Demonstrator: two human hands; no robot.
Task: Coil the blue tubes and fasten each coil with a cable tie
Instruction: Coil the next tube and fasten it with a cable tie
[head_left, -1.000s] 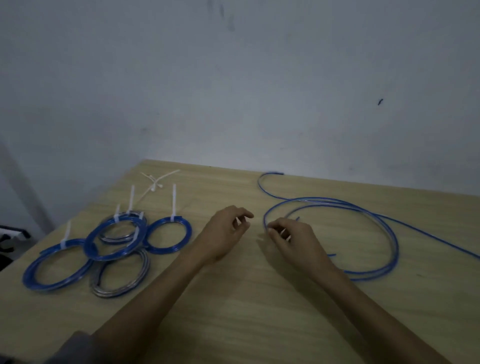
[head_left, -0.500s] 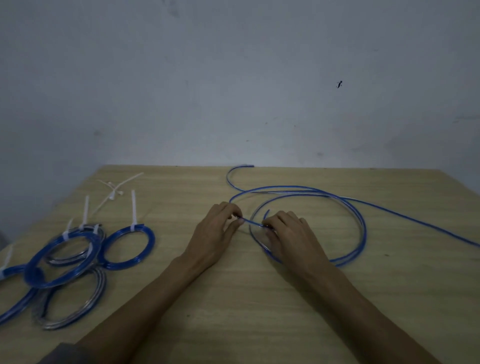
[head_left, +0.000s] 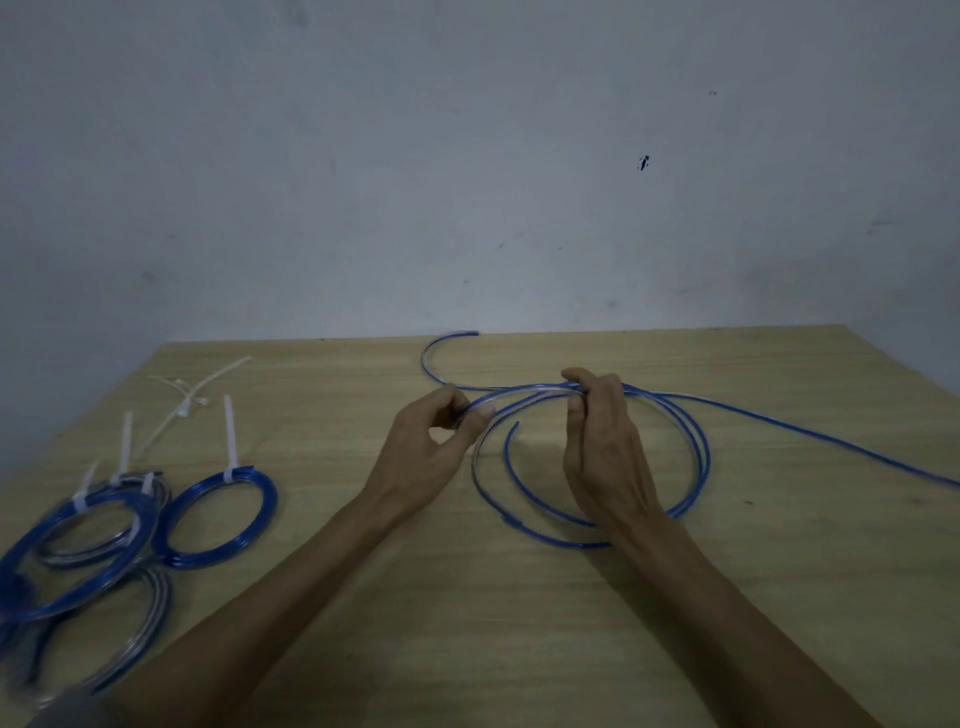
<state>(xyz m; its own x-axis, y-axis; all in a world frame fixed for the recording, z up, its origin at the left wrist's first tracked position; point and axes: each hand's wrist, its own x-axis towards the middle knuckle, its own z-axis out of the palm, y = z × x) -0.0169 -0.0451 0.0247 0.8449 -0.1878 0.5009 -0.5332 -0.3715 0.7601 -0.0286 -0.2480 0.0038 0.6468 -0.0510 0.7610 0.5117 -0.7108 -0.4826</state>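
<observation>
Blue tube (head_left: 696, 441) looped mid-table (head_left: 519, 649).

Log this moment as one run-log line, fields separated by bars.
step: coiling | left hand: pinches loose blue tube | right hand: grips loops at top | tied coils: table left | spare cable ties: untouched

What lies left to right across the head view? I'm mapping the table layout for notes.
Stack of tied coils → single tied blue coil → left hand → right hand → loose blue tube trailing off to the right.
</observation>
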